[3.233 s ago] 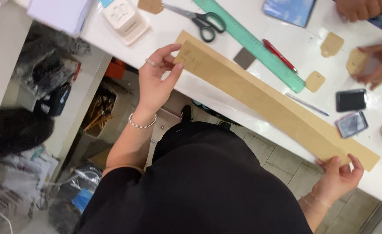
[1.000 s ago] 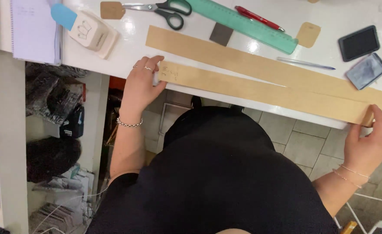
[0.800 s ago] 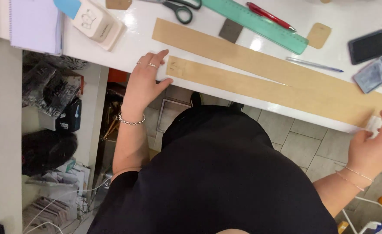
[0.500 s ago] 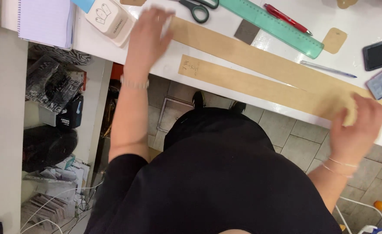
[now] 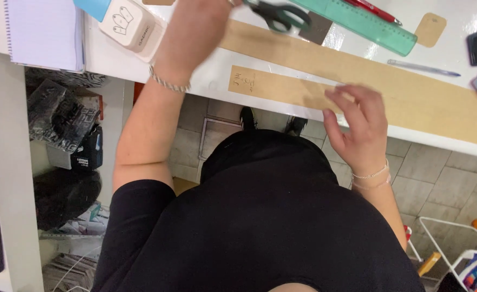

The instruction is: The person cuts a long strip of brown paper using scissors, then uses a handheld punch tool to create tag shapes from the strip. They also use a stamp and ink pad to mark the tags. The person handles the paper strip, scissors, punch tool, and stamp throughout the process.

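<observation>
A: What is sitting at the left, toward nine o'clock?

B: A lined notepad [image 5: 43, 32] is lying at the table's [image 5: 114, 54] left end, and a cream paper punch [image 5: 133, 24] is sitting just to its three o'clock.

A: And the left hand?

B: The left hand [image 5: 195, 27] is reaching up toward twelve o'clock, its fingers running out of the frame, so I cannot tell whether it is gripping anything. The dark-handled scissors [image 5: 279, 13] are lying right beside it, at its three o'clock.

A: Where are the card strips?

B: The near card strip [image 5: 281, 89] is lying along the table's near edge. The far card strip [image 5: 314, 57] is lying just above it, at its twelve o'clock.

A: The right hand?

B: The right hand [image 5: 357, 127] is spreading wide, empty, fingertips resting on the near card strip.

A: Further right?

B: A green ruler [image 5: 363, 24] and a red pen [image 5: 376, 11] are lying toward one o'clock, and a clear pen [image 5: 422, 67] is lying just beyond the far card strip.
</observation>
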